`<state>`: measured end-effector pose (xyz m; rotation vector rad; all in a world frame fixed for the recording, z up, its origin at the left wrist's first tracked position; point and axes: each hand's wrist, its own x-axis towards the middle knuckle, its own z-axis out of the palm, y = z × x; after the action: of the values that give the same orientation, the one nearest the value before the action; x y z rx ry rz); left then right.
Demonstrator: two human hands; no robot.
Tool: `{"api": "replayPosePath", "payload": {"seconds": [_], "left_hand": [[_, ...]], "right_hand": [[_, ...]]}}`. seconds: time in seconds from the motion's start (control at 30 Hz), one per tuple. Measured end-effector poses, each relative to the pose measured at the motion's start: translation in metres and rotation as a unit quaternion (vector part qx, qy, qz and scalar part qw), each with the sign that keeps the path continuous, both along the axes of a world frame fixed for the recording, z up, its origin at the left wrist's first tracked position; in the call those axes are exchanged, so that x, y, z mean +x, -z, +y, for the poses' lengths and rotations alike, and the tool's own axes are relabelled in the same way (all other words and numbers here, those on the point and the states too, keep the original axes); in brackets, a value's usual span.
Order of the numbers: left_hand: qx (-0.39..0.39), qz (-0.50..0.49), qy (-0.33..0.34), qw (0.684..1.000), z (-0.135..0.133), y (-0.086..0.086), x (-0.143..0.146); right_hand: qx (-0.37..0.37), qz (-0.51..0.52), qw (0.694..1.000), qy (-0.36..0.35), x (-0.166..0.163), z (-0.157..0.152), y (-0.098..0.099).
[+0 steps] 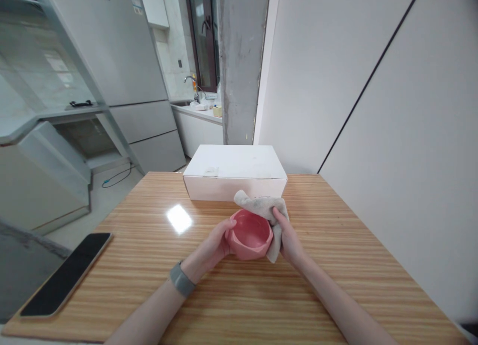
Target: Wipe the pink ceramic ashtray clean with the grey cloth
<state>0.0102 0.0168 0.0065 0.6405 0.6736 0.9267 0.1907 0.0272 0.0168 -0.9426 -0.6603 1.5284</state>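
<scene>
A pink faceted bowl [249,253] is tilted so that its inside faces me, over the middle of the wooden table. My left hand [220,243] grips its left side, with the thumb on the rim. On the other side, my right hand [289,238] is closed on a grey cloth [263,206]. The cloth lies against the bowl's right and far rim, and one end hangs down beside the bowl. The fingers under the cloth are hidden, as are those behind the bowl.
Behind the bowl, a white box [235,163] stands at the far edge of the wooden table [149,285]. A dark phone-like slab [67,275] lies at the left edge. A white wall [354,86] runs along the right side. Farther back are a fridge [112,51] and a sink counter.
</scene>
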Motion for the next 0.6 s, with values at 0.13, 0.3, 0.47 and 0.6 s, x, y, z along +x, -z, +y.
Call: {"api": "replayPosePath", "payload": {"seconds": [0.13,0.3,0.47,0.6], "left_hand": [[-0.005,-0.01,-0.027,1.0,0.0,0.0,0.0006],[0.014,-0.031,-0.058,0.998,0.0001,0.0,0.0028],[0.04,-0.032,-0.036,0.998,-0.0011,-0.0055,0.0008],[0.058,0.002,-0.002,0.998,-0.0013,-0.0072,-0.0052]], "right_hand": [[-0.004,0.001,1.0,0.021,-0.0043,-0.0005,0.0009],[0.005,0.004,1.0,0.015,-0.0071,-0.0029,0.0011],[-0.004,0.01,1.0,0.012,-0.0057,-0.0037,0.0004],[-0.006,-0.001,1.0,0.026,-0.0046,-0.0029,0.0007]]}}
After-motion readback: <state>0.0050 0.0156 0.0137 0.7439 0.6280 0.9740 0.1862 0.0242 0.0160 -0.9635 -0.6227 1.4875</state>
